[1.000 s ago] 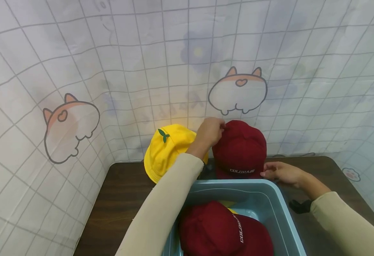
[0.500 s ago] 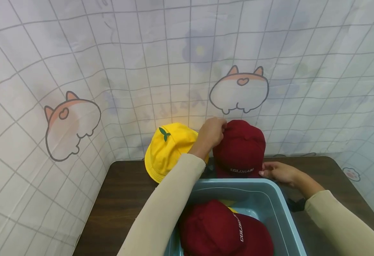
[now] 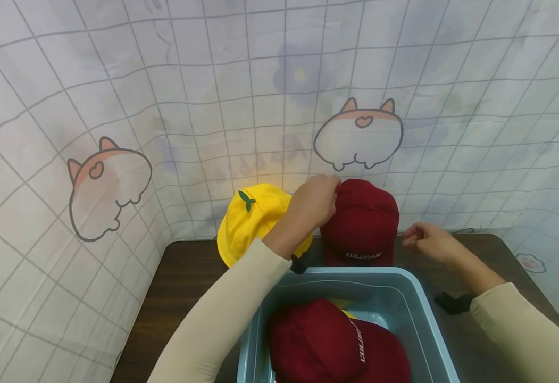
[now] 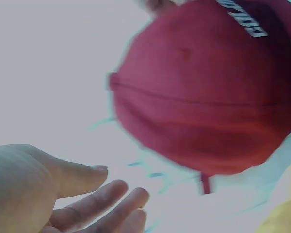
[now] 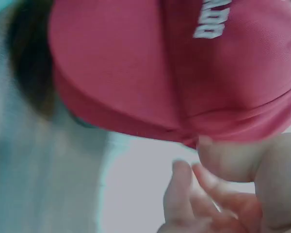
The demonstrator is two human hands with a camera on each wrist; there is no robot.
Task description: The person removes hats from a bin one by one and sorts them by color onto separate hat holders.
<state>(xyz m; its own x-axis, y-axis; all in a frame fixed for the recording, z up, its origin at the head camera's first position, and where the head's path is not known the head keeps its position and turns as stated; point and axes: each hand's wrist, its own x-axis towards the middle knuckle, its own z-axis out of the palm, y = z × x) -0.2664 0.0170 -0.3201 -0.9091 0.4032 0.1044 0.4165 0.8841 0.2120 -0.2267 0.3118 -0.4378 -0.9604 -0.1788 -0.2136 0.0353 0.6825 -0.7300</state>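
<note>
A dark red cap [image 3: 360, 223] lettered "COLORADO" stands at the back of the table, beside a yellow hat [image 3: 248, 226] with a green sprout. My left hand [image 3: 314, 202] is at the cap's left side; in the left wrist view this hand [image 4: 82, 194] has loosely bent fingers, apart from the cap [image 4: 199, 92]. To the cap's right is my right hand [image 3: 430, 242], with a small gap between them in the head view. Its fingers [image 5: 177, 191] are relaxed and hold nothing; the thumb overlaps the cap's edge [image 5: 116, 104] in the right wrist view.
A light blue plastic bin [image 3: 356, 271] stands in front of the caps. Inside lies another red cap [image 3: 315, 343], with something yellow [image 3: 348, 314] partly hidden under it. A patterned white curtain [image 3: 241, 80] hangs behind the dark wooden table [image 3: 193, 276].
My right hand has come off the cap's lower right edge and moved slightly right and up. My left forearm has swung a little to the left. The cap stays in place.
</note>
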